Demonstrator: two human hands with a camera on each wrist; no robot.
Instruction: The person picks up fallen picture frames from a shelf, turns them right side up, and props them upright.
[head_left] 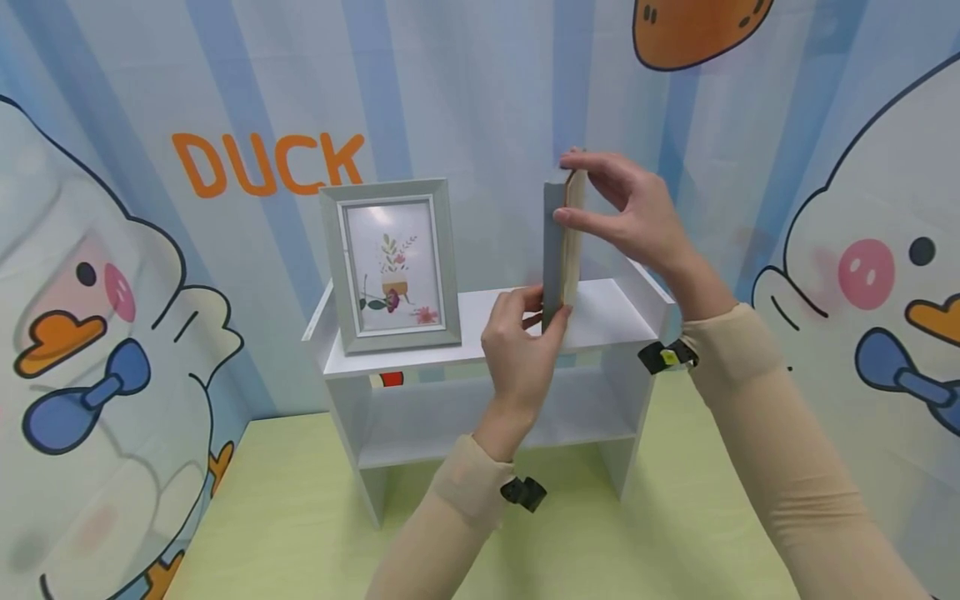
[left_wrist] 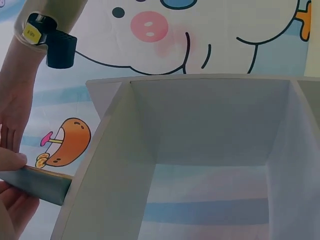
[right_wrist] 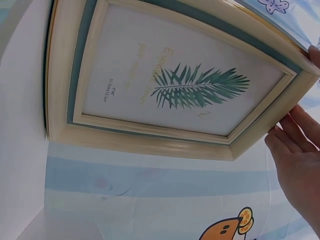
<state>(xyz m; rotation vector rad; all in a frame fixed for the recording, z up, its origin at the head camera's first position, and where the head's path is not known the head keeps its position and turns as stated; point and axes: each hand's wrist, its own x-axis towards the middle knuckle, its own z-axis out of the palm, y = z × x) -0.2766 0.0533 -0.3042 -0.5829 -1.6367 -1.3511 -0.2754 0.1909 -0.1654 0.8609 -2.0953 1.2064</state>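
Note:
A cream picture frame with a grey-blue outer side stands upright, almost edge-on in the head view, above the right part of the white shelf. My left hand grips its lower part between thumb and fingers. Up at the top end, my right hand pinches it. The right wrist view shows the front of this frame, with a green leaf print and a teal inner band. In the left wrist view its lower end meets the shelf's edge.
A pale grey picture frame with a potted-plant picture stands on the shelf's top at the left. Below is an open lower board. The shelf stands on a yellow-green surface, with a duck-print curtain behind and at both sides.

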